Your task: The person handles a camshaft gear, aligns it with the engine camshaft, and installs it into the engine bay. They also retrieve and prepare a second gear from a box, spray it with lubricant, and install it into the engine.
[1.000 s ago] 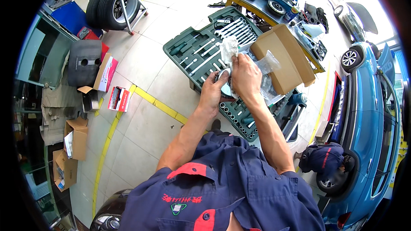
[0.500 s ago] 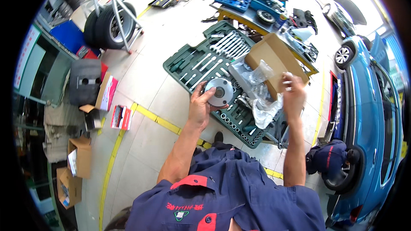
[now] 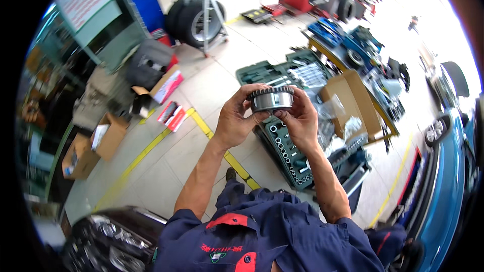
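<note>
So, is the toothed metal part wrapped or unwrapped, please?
Unwrapped where visible: the toothed metal part shows bare metal between the left hand and right hand.

A silvery round part (image 3: 272, 102), toothed rim (image 3: 273, 91) uppermost, sits between fingers (image 3: 302, 101).

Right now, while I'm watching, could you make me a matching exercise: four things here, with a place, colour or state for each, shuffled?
Things
1. Pair of tyres
2. Toothed metal part
3. Car at lower right
4. Tool case

Descriptions
A. Blue
B. In a metal rack
C. Dark green, lying open
D. Held by left hand and right hand

Pairs: 1-B, 2-D, 3-A, 4-C
</note>
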The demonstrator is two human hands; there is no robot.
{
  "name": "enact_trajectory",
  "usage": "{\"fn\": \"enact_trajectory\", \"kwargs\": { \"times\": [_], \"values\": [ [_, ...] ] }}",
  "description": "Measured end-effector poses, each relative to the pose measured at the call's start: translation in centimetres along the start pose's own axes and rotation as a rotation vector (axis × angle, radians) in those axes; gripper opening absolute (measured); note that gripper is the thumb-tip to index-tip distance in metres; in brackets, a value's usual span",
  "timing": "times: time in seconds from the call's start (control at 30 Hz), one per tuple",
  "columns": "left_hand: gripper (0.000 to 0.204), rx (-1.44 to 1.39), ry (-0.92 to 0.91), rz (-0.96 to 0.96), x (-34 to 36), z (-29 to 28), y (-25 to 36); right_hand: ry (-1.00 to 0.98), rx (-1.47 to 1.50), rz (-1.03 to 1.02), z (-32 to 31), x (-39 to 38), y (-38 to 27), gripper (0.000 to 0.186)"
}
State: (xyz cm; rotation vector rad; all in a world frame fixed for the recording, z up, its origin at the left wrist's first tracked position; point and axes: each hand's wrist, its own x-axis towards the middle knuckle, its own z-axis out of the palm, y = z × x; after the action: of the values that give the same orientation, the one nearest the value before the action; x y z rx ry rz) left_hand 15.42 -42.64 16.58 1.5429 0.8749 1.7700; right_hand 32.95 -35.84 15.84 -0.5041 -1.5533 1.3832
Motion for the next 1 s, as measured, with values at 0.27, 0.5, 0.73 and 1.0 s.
{"fn": "enact_trajectory", "kwargs": {
  "times": [0.27,0.5,0.73,1.0],
  "values": [
    [0.045,1.009,0.08,0.474,-6.0,5.3,16.2,-0.202,-0.075,-0.787,3.1,-2.2,-6.7,0.054],
    [0.038,1.548,0.239,0.582,-17.1,11.3,25.8,-0.292,0.06,-1.101,7.6,-9.6,-12.4,0.054],
    [0.043,1.923,0.607,0.633,-31.8,16.4,33.9,-0.471,0.223,-1.195,14.6,-20.9,-16.3,0.056],
    [0.04,2.145,0.714,0.163,-52.7,24.9,46.8,-0.856,0.619,-0.916,24.3,-43.9,-20.6,0.045]
  ]
}}
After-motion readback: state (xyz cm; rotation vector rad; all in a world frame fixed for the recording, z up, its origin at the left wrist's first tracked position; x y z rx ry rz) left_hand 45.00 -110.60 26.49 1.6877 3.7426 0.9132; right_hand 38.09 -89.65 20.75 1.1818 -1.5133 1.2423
